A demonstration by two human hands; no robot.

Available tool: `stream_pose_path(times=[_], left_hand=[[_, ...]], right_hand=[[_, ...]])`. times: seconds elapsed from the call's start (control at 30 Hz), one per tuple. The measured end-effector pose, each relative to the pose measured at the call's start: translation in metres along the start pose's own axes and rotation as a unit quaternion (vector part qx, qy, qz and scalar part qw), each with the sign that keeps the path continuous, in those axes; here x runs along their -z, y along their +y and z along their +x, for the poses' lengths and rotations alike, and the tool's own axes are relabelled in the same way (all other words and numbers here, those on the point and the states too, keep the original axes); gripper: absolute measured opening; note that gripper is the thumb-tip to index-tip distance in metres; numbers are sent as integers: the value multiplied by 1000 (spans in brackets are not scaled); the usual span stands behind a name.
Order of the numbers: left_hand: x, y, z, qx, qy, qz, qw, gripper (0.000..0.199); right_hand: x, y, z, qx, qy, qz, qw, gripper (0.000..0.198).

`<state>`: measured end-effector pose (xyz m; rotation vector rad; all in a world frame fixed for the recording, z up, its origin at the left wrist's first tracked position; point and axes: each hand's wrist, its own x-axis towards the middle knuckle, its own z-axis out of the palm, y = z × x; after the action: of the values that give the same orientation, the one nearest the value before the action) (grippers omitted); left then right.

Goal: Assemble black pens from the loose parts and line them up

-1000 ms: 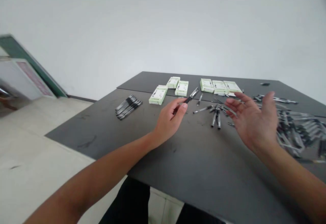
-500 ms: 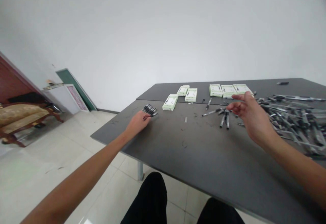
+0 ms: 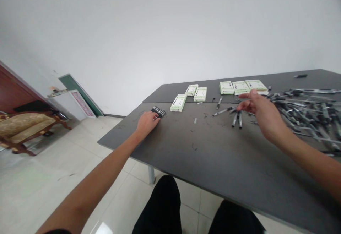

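Note:
My left hand (image 3: 147, 122) rests at the left part of the table, its fingers closed around a bundle of black-capped clear pens (image 3: 159, 112) lying side by side. Over on the right, my right hand (image 3: 262, 111) has curled fingers, with the fingertips at the upper ends of a few pens (image 3: 237, 119) that fan out on the table. Its palm side is hidden, so the exact hold is hard to see. Another pen (image 3: 222, 111) points left from the same spot. Beside this hand spreads a large heap of loose pens (image 3: 314, 115).
Three white and green pen boxes (image 3: 178, 102) lie left of centre and three more boxes (image 3: 241, 87) stand in a row farther back. A lone pen (image 3: 219, 102), a small clear strip (image 3: 195, 120) and a dark pen (image 3: 300, 76) lie on the dark table (image 3: 186, 166).
The view has shifted slightly. My left hand has turned a little over the pen bundle, which now lies flatter. The right hand stays by the same pens.

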<state>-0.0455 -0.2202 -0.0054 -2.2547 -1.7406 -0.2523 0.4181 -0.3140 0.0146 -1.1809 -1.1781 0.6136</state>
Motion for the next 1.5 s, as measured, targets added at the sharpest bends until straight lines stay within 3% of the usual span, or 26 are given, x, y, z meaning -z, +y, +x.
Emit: stream_pose_path(times=[0.23, 0.4, 0.8, 1.1, 1.5], left_hand=[[-7, -6, -8, 5, 56, 6, 998, 32], [-11, -11, -15, 27, 85, 4, 996, 45], [-19, -24, -8, 77, 42, -8, 996, 65], [-21, -21, -2, 91, 33, -24, 995, 53], [-36, -14, 35, 130, 35, -24, 991, 41]], right_hand=[[-3, -5, -5, -6, -9, 13, 1000, 63], [-2, -8, -6, 3, 2, 8, 1000, 61], [2, -5, -7, 40, -15, -85, 996, 57], [1, -2, -10, 44, -30, -155, 986, 57], [0, 1, -12, 42, -41, -178, 982, 56]])
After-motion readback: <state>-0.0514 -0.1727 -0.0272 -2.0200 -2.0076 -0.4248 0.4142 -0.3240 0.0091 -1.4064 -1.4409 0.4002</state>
